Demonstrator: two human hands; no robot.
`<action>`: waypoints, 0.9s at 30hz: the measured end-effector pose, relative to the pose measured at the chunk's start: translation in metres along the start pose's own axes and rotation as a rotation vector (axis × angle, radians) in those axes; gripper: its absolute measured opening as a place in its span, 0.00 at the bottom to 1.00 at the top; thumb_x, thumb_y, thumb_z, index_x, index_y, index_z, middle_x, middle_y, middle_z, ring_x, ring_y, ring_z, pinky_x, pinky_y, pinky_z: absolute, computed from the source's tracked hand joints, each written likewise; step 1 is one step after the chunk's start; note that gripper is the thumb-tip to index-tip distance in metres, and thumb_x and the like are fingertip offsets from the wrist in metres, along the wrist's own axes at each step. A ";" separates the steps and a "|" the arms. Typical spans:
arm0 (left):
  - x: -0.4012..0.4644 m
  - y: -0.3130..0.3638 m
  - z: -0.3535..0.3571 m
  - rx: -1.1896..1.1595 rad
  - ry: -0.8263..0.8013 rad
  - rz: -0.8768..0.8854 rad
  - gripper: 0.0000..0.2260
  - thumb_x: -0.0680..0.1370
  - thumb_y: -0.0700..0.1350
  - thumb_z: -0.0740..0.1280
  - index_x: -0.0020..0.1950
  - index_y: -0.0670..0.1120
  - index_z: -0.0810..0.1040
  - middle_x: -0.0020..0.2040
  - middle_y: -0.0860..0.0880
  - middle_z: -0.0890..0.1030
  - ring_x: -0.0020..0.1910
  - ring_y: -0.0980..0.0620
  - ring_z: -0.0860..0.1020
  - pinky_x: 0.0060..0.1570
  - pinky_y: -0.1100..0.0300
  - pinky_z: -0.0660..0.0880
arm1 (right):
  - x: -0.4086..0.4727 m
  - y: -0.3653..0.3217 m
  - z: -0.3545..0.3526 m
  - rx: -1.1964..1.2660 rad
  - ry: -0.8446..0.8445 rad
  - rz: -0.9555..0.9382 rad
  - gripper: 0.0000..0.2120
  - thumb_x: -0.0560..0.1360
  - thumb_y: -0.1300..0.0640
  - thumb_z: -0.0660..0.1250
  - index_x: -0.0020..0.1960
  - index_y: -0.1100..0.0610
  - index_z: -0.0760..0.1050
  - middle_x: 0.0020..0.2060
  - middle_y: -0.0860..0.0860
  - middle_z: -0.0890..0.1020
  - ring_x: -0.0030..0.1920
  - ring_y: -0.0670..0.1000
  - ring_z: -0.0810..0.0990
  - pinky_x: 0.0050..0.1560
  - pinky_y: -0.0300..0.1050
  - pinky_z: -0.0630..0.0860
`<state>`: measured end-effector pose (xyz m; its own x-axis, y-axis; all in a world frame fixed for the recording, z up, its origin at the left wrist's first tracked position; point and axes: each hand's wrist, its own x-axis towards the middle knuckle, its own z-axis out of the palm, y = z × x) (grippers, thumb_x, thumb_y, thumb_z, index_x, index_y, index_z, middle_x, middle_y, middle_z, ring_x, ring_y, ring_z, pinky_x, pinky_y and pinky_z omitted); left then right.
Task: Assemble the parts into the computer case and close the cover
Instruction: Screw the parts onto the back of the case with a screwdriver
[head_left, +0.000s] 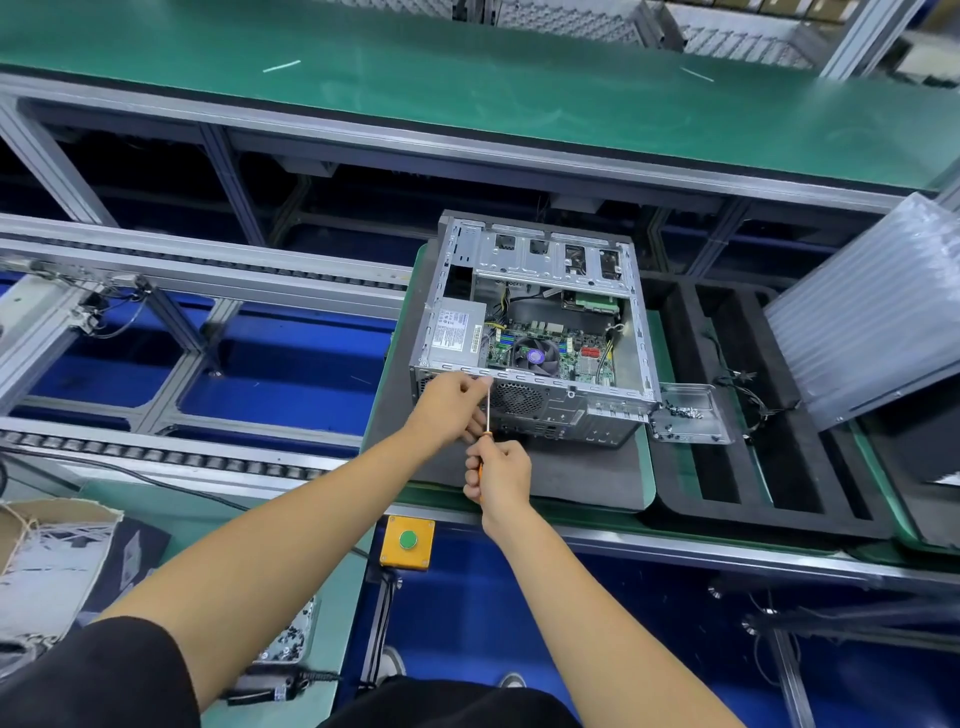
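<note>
The open grey metal computer case (535, 332) is laid on its side on a dark grey foam mat (571, 478), its cover off and the green motherboard (550, 348) exposed. An orange-handled screwdriver (487, 415) is gripped by the right hand (498, 475) with curled fingers, its thin shaft pointing up to the case's rear edge. The shaft's upper end is pinched by the left hand (452, 408) there.
</note>
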<state>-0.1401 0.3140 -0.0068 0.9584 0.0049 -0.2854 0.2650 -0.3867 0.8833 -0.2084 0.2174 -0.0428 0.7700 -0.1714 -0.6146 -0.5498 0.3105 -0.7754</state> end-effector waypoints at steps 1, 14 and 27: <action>0.001 -0.001 -0.002 0.223 0.157 0.111 0.16 0.84 0.58 0.57 0.49 0.47 0.73 0.32 0.49 0.81 0.31 0.49 0.81 0.31 0.53 0.78 | 0.000 0.000 0.000 0.011 0.009 0.002 0.06 0.82 0.60 0.64 0.48 0.63 0.74 0.27 0.51 0.77 0.24 0.47 0.70 0.22 0.39 0.65; 0.073 0.022 -0.024 0.809 -0.249 0.488 0.15 0.86 0.52 0.56 0.62 0.50 0.80 0.65 0.53 0.78 0.75 0.51 0.63 0.73 0.50 0.51 | -0.007 -0.002 0.002 -0.006 0.142 0.016 0.07 0.78 0.59 0.66 0.46 0.62 0.78 0.28 0.53 0.79 0.21 0.47 0.69 0.22 0.38 0.64; 0.067 0.033 -0.028 0.787 -0.236 0.508 0.12 0.85 0.44 0.59 0.61 0.45 0.82 0.59 0.49 0.83 0.61 0.48 0.77 0.68 0.49 0.65 | -0.013 -0.003 0.012 -0.051 0.123 0.039 0.08 0.81 0.57 0.62 0.48 0.61 0.76 0.30 0.55 0.84 0.21 0.50 0.74 0.22 0.40 0.65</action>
<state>-0.0636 0.3270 0.0137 0.8705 -0.4855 -0.0810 -0.4045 -0.7994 0.4441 -0.2133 0.2303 -0.0309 0.7036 -0.2746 -0.6554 -0.5968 0.2723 -0.7548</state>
